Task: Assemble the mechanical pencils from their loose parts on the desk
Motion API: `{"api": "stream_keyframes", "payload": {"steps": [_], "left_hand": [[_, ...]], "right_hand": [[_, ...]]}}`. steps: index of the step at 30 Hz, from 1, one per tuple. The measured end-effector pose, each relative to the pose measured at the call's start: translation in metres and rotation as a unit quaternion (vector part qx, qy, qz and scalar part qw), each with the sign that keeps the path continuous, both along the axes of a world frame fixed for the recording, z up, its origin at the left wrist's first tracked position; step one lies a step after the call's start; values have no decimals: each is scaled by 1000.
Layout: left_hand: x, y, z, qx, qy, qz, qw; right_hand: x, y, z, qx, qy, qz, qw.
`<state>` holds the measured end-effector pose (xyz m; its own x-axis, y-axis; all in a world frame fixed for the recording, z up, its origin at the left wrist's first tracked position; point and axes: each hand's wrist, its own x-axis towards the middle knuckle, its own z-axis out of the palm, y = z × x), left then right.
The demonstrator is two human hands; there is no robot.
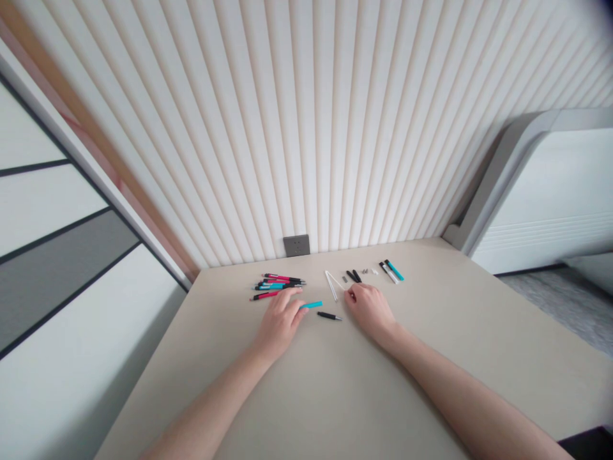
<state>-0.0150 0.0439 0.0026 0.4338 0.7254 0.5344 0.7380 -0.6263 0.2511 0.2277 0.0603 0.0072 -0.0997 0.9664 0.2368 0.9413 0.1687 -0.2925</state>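
Observation:
My left hand (282, 314) pinches a bright blue pen barrel (312, 305) between thumb and fingers, its free end pointing right. Just in front of that barrel lies a black pen tip section (329, 315) with a metal point. My right hand (368, 308) is closed, its fingertips curled at the end of a thin white pen refill (336, 281). More white refill (331, 285) lies beside it, the two forming a narrow V. Beyond my left fingers, several assembled pens (280, 283), red and blue with black parts, lie in a loose pile.
Black pen grips (353, 276) and small metal springs (364, 271) lie behind my right hand. Farther right are blue and clear barrels (393, 270) with black ends. A dark wall socket (297, 245) sits behind the beige table (335, 396), against a ribbed wall.

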Motion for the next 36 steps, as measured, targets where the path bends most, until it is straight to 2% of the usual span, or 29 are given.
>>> {"api": "stream_keyframes", "payload": {"steps": [14, 21, 36], "left_hand": [[0, 1, -1, 2, 6, -5, 1000], [0, 1, -1, -4, 2, -8, 1000], [0, 1, -1, -17, 16, -12, 1000]], "right_hand": [[-1, -5, -1, -21, 6, 69, 997], [0, -7, 2, -31, -36, 60, 997], [5, -6, -1, -30, -31, 49, 998]]}}
